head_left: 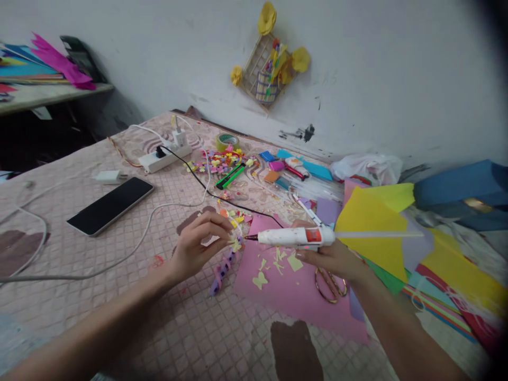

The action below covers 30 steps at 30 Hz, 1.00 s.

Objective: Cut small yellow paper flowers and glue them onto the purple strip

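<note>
My right hand is closed around a white hot glue gun with an orange-red window. A clear glue stick sticks out of its back end. The dark nozzle points left, close to the fingertips of my left hand. Those fingers pinch a small pale yellow paper butterfly at the upper end of a purple twisted decorated stick. Whether the nozzle touches the butterfly I cannot tell. Below the gun, a pink paper sheet carries pale yellow scraps, a cut butterfly and scissors.
A black phone and a white power strip with cables lie on the left. Small paper cutouts, a green cutter and a tape roll lie further back. Coloured paper and a blue box are on the right.
</note>
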Motion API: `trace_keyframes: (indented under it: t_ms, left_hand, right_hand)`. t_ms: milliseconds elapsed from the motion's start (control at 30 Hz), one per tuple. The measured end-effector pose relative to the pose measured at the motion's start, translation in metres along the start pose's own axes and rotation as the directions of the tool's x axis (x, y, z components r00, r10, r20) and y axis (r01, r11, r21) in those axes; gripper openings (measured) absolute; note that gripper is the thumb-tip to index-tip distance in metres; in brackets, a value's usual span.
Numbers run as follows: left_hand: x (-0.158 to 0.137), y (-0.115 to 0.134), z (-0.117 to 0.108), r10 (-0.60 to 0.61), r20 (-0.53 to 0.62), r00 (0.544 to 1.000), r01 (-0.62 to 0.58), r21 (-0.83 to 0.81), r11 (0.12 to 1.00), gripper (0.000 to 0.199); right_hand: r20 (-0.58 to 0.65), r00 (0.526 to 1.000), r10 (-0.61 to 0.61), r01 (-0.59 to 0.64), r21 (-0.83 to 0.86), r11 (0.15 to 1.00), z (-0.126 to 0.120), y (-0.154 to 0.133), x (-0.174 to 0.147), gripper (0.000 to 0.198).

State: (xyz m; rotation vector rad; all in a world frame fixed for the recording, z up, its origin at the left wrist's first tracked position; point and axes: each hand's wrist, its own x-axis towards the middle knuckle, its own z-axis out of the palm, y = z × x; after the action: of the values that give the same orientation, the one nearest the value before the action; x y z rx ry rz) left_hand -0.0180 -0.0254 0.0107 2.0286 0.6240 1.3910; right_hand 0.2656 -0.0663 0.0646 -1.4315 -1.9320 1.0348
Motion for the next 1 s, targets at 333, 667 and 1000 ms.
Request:
trace_keyframes:
  t_ms: [333, 667, 1000]
  left_hand:
    - [-0.0019, 0.0015, -0.0020, 0.099, -0.023, 0.995, -0.098, 0.046, 0.994, 0.013]
    - [-0.0012, 0.0031, -0.0020, 0.121, -0.002, 0.993, -0.121, 0.017, 0.992, 0.021]
    - [-0.0011, 0.0045, -0.0019, 0.114, 0.003, 0.994, -0.114, 0.011, 0.993, 0.020]
  right_hand:
    - [0.022, 1.000, -0.008, 0.008, 0.009, 1.000, 0.0087, -0.0093, 0.0002, 0.016]
    - [0.041, 0.998, -0.040, 0.039, 0.014, 0.999, 0.0103, -0.0102, 0.0026, 0.014]
    - [0.036, 0.998, -0.059, 0.059, -0.004, 0.998, 0.0103, -0.0102, 0.0021, 0.014]
